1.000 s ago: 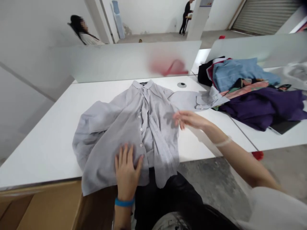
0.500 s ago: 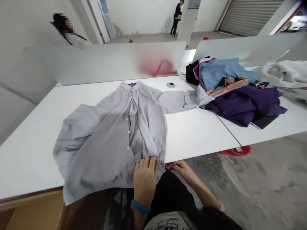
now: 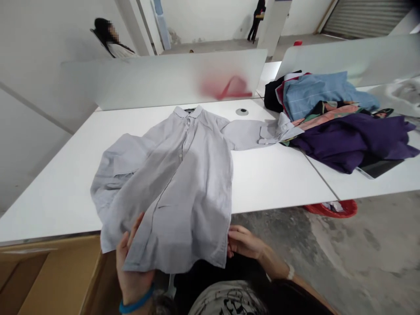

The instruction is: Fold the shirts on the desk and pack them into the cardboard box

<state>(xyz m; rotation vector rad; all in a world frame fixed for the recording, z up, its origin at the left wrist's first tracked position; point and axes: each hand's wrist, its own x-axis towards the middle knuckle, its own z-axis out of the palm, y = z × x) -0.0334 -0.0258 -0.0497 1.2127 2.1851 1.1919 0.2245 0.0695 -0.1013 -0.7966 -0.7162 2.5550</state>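
Note:
A light grey button-up shirt (image 3: 187, 175) lies front up on the white table, collar at the far side, its hem hanging over the near edge. My left hand (image 3: 133, 267), with a blue wristband, grips the front panel near the hem; part of the hand is hidden under the cloth. At the shirt's right side edge, my right hand (image 3: 244, 242) pinches the fabric just beyond the table edge, some fingertips behind it. One sleeve is bunched at the left. The other sleeve stretches right, its cuff against a heap of clothes (image 3: 328, 96).
Frosted dividers (image 3: 147, 83) stand along the back of the white table (image 3: 278, 179). A purple garment (image 3: 354, 140) partly covers a dark flat device (image 3: 380, 168). Below are a red basket (image 3: 348, 209) and a cardboard box (image 3: 59, 271). A person (image 3: 111, 39) is beyond the divider.
My left hand has moved left, carrying the front panel across, so the shirt front now lies closed over most of its buttons. My right hand stays by the right side edge. The view has shifted.

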